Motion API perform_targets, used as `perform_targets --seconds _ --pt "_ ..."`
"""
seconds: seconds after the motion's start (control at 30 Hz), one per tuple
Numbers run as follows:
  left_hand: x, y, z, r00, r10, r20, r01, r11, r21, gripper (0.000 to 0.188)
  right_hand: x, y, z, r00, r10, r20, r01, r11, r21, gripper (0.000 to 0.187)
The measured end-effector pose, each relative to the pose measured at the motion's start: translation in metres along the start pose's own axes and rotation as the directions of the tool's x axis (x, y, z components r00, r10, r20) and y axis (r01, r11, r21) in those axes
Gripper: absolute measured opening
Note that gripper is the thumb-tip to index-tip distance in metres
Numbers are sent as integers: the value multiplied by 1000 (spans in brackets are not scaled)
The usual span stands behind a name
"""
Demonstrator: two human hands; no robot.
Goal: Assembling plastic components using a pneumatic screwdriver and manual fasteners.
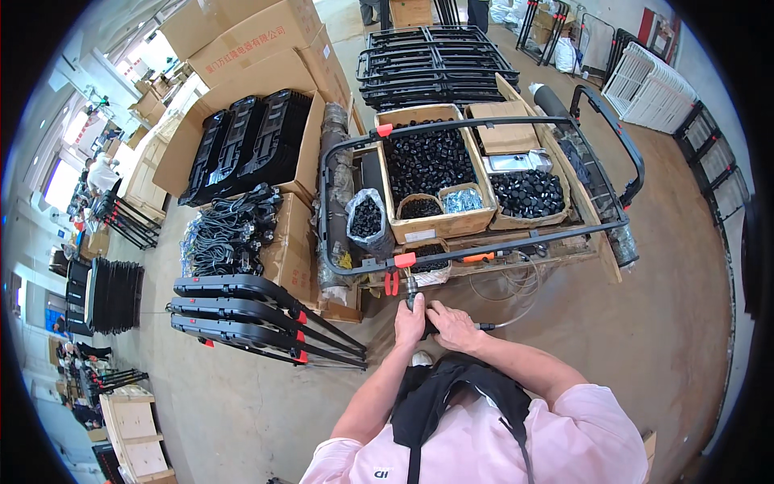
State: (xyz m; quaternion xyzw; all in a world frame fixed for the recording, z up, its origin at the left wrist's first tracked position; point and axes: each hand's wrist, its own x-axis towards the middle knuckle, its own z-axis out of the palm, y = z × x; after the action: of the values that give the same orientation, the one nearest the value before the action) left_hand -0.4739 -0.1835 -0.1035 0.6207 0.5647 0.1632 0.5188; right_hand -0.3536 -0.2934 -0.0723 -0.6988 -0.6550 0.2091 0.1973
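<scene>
A dark, metal-nosed power driver (412, 287) is held upright in front of me, its tip at the near rail of a black tubular frame (516, 241). My left hand (409, 322) closes around its body just below the nose. My right hand (453, 326) wraps the handle, from which a thin air hose (522, 316) runs off to the right. The frame lies across the workbench and bears red clips, one (405, 260) close by the driver tip. Red loop-shaped handles (392, 283) hang just left of the tip. My fingers partly hide the driver.
Under the frame stand a box of black caps (427, 161), a box of round black parts (528, 194), a bag of small black parts (368, 218) and an orange-handled tool (477, 257). At left are stacked folded black frames (234, 310), bundled cables (234, 234) and a carton (310, 165) of black panels.
</scene>
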Motion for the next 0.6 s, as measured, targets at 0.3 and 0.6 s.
perform_targets --seconds 0.3,0.6 --pt "-3 -18 2 1000 -8 -10 9 999 35 59 -8 -7 3 1000 -17 -18 17 1000 -7 51" --pt "-22 -13 -5 999 1 46 -1 1000 17 63 -19 -8 11 1000 29 -7 -29 1000 -8 57"
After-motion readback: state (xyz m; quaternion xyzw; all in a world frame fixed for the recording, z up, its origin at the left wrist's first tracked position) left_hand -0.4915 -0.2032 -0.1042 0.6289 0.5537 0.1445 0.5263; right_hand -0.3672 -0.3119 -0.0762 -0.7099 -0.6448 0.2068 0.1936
